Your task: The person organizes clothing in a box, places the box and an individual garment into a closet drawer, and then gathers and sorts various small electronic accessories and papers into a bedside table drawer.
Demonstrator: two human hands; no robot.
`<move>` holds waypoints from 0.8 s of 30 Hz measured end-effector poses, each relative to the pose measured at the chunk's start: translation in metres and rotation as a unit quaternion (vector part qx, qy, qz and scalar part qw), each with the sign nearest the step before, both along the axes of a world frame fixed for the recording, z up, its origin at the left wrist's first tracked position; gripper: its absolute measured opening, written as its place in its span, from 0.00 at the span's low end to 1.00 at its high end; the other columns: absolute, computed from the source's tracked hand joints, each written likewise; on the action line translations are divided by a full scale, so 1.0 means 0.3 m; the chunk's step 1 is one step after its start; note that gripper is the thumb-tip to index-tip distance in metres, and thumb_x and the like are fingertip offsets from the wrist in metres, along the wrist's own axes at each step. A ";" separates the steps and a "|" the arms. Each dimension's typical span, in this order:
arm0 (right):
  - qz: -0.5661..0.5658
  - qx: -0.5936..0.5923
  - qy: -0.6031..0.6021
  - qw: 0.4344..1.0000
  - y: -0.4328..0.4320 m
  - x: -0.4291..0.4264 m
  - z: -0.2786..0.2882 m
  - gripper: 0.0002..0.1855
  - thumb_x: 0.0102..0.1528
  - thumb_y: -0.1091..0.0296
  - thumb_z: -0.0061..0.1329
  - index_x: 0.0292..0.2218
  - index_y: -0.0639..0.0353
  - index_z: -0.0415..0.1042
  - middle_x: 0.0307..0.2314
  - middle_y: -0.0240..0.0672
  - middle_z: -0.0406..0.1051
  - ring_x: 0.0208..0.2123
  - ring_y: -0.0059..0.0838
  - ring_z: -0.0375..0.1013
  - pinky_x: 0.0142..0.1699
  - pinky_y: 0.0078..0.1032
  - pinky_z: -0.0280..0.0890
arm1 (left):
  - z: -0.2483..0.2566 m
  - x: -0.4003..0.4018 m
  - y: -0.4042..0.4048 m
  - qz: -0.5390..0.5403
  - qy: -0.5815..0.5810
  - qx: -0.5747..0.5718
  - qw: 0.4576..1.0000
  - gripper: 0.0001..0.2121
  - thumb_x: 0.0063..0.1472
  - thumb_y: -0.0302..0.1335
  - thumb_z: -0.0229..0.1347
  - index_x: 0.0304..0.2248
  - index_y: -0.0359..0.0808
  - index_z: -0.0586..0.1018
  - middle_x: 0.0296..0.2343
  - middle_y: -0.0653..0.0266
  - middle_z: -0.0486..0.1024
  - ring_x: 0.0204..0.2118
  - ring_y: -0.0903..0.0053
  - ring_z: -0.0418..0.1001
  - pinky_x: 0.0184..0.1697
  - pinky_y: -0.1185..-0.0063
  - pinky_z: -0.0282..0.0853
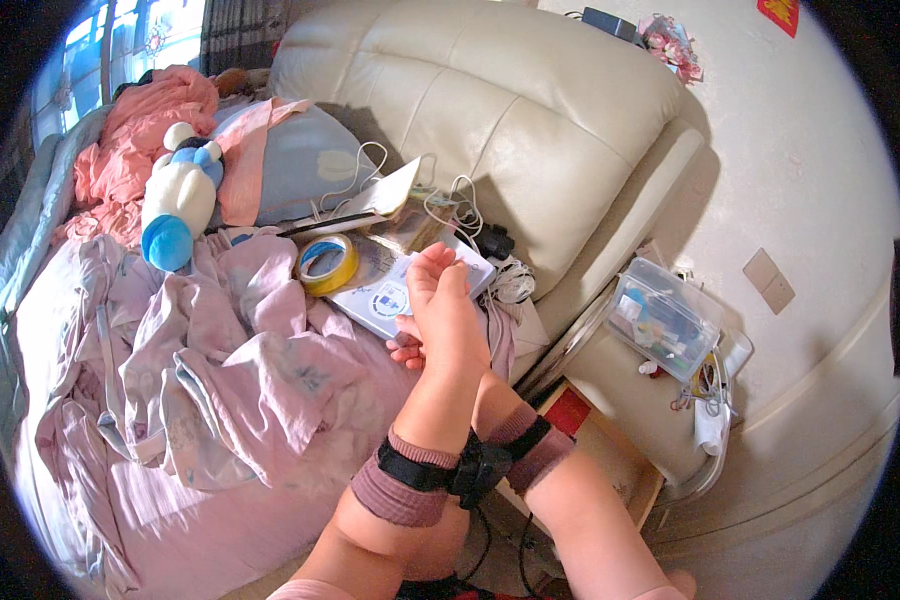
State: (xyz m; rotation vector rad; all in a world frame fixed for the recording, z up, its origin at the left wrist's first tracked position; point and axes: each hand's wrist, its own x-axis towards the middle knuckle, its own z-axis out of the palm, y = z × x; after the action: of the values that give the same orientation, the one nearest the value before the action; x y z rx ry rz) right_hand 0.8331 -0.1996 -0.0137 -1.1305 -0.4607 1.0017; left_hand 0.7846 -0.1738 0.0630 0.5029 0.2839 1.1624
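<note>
My forearms cross at the wrists, the left over the right, each with a mauve cuff and a black strap. My left hand (444, 300) is raised above a white printed box (379, 304), its fingers loosely curled; no object shows in it. Only some fingertips of my right hand (408, 345) show, below and left of the left hand; its palm is hidden. A roll of yellow tape (328, 266) lies on the box's left end. Behind it are a white open flap or card (390, 187), white cables (471, 202) and a clear plastic packet (412, 225).
A rumpled pink sheet (232, 360) covers the bed at left, with a plush toy (180, 199) and a grey-blue pillow (300, 161). The padded cream headboard (510, 112) rises behind. At right, a clear plastic box (664, 319) stands on a bedside cabinet above an open drawer (615, 457).
</note>
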 end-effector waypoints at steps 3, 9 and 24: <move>-0.062 -0.020 -0.068 0.996 -0.024 0.014 0.028 0.16 0.52 0.63 0.46 0.37 0.67 0.67 0.31 0.40 0.71 0.28 0.28 0.73 0.31 0.22 0.68 | 0.038 -0.017 -0.017 -0.006 -0.019 0.050 0.999 0.10 0.53 0.19 0.47 0.37 0.36 0.69 0.34 0.67 0.68 0.35 0.83 0.64 0.37 0.85 0.60; -0.134 -0.039 -0.118 0.983 -0.147 0.064 0.204 0.16 0.51 0.64 0.44 0.35 0.70 0.66 0.26 0.44 0.71 0.19 0.31 0.73 0.22 0.24 0.70 | 0.026 -0.021 -0.016 0.053 0.031 0.054 0.997 0.08 0.52 0.19 0.48 0.33 0.37 0.71 0.30 0.72 0.68 0.30 0.86 0.62 0.34 0.86 0.58; -0.340 -0.027 -0.181 0.923 -0.901 0.035 0.318 0.08 0.49 0.63 0.45 0.24 0.57 0.67 0.13 0.31 0.64 0.10 0.22 0.60 0.14 0.20 0.53 | -0.079 -0.083 -0.132 -0.303 0.223 0.113 0.920 0.20 0.56 0.35 0.52 0.47 0.39 0.64 0.35 0.68 0.67 0.34 0.81 0.66 0.34 0.80 0.61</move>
State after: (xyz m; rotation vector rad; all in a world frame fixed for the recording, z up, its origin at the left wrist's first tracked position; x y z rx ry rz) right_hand 0.8438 -0.4699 0.0817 -1.3967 -0.2921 0.1964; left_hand 0.7599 -0.2134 0.0392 0.9855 0.3528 0.4641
